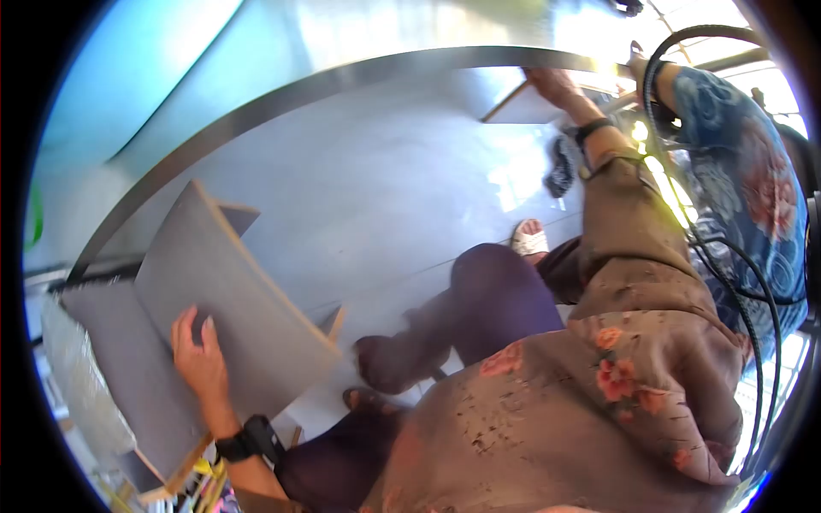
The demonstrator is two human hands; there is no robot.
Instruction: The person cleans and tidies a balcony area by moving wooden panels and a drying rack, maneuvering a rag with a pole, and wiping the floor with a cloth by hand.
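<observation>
My left hand point(198, 355), with a black watch on its wrist, is over a grey board point(231, 299) at the left. Its fingers are slightly bent and apart, with nothing between them. The board has a pale wooden edge and stands tilted beside a grey padded surface point(128, 359). At the upper right my right hand point(556, 88), with a black wristband, reaches to the metal table edge point(410, 61). The table edge hides its fingertips. Just left of it is a small grey panel point(523, 104) with a wooden edge.
At the right is another person in a blue floral sleeve point(735, 145), a hand near the table edge. Black cables point(748, 299) hang there. A dark mesh object point(560, 167) lies on the floor beyond my knees. Yellow and white pieces point(205, 489) are at the lower left.
</observation>
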